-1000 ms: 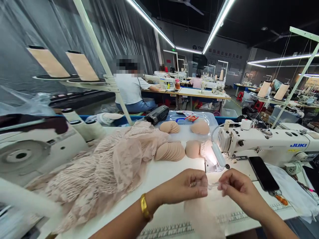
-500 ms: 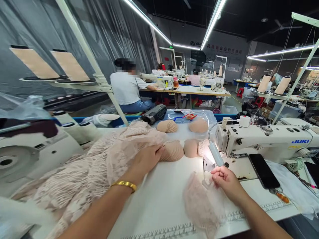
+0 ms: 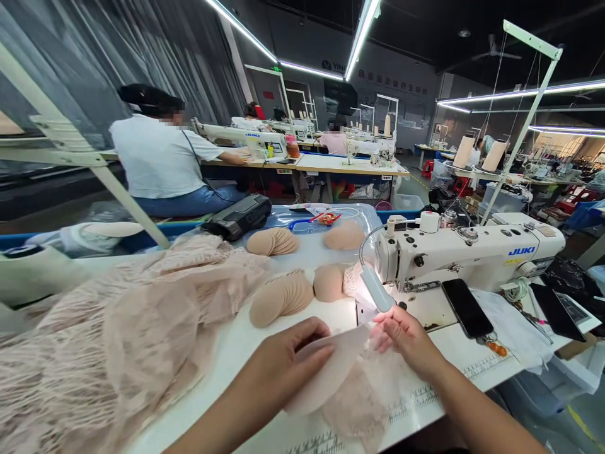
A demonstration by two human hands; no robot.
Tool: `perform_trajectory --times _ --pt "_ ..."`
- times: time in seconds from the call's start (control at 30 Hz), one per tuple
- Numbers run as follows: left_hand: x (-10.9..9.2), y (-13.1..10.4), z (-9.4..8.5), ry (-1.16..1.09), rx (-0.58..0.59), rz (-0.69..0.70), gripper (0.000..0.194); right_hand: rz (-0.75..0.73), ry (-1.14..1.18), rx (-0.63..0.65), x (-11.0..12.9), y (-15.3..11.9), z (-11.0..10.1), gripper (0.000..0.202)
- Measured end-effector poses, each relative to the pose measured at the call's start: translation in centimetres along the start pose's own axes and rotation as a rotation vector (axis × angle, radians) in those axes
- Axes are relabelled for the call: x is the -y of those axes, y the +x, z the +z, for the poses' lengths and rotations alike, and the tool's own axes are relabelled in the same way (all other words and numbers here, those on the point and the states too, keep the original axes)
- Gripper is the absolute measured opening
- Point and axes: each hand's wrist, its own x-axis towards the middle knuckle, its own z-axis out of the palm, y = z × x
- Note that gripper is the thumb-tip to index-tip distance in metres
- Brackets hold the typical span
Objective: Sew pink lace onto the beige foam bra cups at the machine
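Observation:
My left hand (image 3: 295, 356) grips a pale foam cup (image 3: 326, 372), thumb on top and fingers behind it. The fingers of my right hand (image 3: 401, 337) are pinched on sheer lace fabric (image 3: 359, 403), close to the cup's right edge. The lace hangs below the cup over the table's front edge. Just behind my right hand are the lamp (image 3: 377, 289) and the white sewing machine (image 3: 454, 255). A fanned stack of beige cups (image 3: 282, 297) lies beyond my left hand, beside another cup (image 3: 328, 282).
Piled lace (image 3: 142, 309) covers the left side of the table (image 3: 236, 359). More cups (image 3: 273, 241) lie near a clear plastic tray (image 3: 373, 217). A black phone (image 3: 467, 308) rests at the right. Farther back, a person in white (image 3: 161, 154) sits at another machine.
My left hand has moved from the stack toward my right hand and now holds a cup. The lace is now partly behind that cup. The view has turned to the right.

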Motion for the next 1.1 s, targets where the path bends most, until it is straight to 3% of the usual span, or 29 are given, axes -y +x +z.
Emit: perform_trajectory --times 0.13,0.2,0.27,0.37,0.4,0.47,0.6,0.67,0.8,0.9,1.0,1.1 --pt "-2.4 0.3 1.6 0.109 0.137 0.028 0.023 -0.041 -0.090 -0.019 0.2 -0.6 0.7 0.035" --pt "-3.0 1.0 1.2 0.143 0.151 0.151 0.024 -0.079 -0.188 -0.025 0.3 -1.1 1.2 0.028" --pt "-3.4 1.8 0.5 0.120 0.237 0.281 0.035 -0.135 -0.290 -0.006 0.7 -1.7 1.5 0.023" --pt "-3.7 3.0 -0.6 0.130 0.482 0.302 0.027 -0.333 -0.458 -0.039 1.6 -2.5 1.7 0.021" --pt "-3.6 3.3 -1.0 0.142 0.505 0.298 0.025 -0.433 -0.527 -0.076 1.9 -2.7 1.8 0.021" --pt "-3.2 3.4 -1.7 0.180 0.371 0.367 0.028 -0.622 -0.670 -0.147 2.6 -2.9 2.2 0.021" --pt "-1.3 2.0 -2.5 0.474 -0.129 0.789 0.022 -0.820 -0.856 -0.187 2.3 -2.1 3.0 0.025" --pt "-0.2 0.9 -2.1 0.672 -0.222 0.913 0.023 -0.851 -0.949 -0.160 1.3 -1.2 2.9 0.028" --pt "1.0 -0.5 0.2 0.819 -0.116 0.884 0.022 -0.808 -1.289 0.069 -1.3 0.9 0.8 0.022" --pt "0.8 0.3 2.1 0.799 -0.069 0.975 0.024 -0.841 -1.443 0.263 -2.0 2.4 -1.5 0.021" --pt "0.5 2.3 3.7 0.797 -0.055 0.953 0.029 -0.872 -1.456 0.386 -1.5 3.4 -3.2 0.022" --pt "0.8 3.9 4.9 0.796 -0.053 0.881 0.024 -0.852 -1.371 0.422 -0.7 3.4 -4.0 0.028"
